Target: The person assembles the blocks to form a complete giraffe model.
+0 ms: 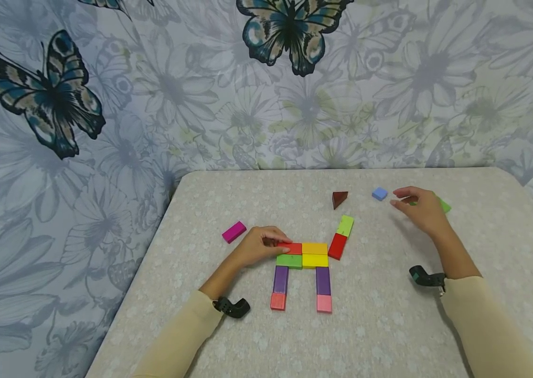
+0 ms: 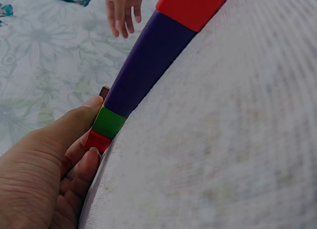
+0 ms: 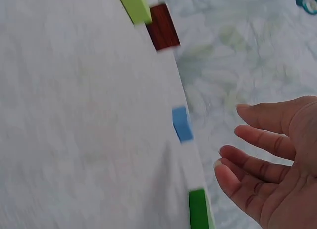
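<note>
My left hand (image 1: pixel 260 245) pinches the left end of a red block (image 1: pixel 293 248), thumb and fingers at its edges. Flush against that block lie an orange-yellow block (image 1: pixel 315 248) and a green block (image 1: pixel 289 261), with a yellow block (image 1: pixel 315 260) completing the rectangle. Two purple blocks (image 1: pixel 280 279) extend down from it like legs, each ending in a pinkish block (image 1: pixel 324 303). My right hand (image 1: pixel 419 210) hovers with parted, bent fingers and nothing between them. Just left of its fingertips is a small blue block (image 1: pixel 380 193); a green piece (image 1: pixel 444 205) lies partly hidden behind it.
A red block (image 1: pixel 337 247) and a lime block (image 1: pixel 345 226) slant up from the rectangle's right end. Beyond them lies a dark brown triangular block (image 1: pixel 339 199). A magenta block (image 1: pixel 234 232) rests left of the shape. The patterned wall (image 1: pixel 266 115) rises behind the table's far edge.
</note>
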A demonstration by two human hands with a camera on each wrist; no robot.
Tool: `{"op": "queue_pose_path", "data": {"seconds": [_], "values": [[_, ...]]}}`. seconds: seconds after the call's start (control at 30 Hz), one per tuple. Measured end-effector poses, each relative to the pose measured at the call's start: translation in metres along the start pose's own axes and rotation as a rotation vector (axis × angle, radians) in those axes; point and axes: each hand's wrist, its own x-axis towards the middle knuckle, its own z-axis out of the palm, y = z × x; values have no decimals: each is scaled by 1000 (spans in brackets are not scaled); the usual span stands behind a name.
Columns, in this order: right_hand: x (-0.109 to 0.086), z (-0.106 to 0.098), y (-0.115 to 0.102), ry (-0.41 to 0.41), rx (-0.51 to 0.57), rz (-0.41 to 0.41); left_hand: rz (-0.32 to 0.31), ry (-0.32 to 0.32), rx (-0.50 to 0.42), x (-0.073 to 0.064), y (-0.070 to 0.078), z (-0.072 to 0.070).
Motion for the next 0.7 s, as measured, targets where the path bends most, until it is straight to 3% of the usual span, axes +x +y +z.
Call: {"op": "queue_pose_path", "data": {"seconds": [0.2,0.47,0.6,0.7], "values": [[-3,-16,25,58,-83,48,5,-9,-11,0,-1,0],[2,-13,35,86,-202,82,11,3,-29,0,-2,-1],[3,-14,38,47,-213,70,12,0,-28,1,-2,-1],[3,-20,40,-53,-209,59,6,-2,-25,1,-2,-1]]}}
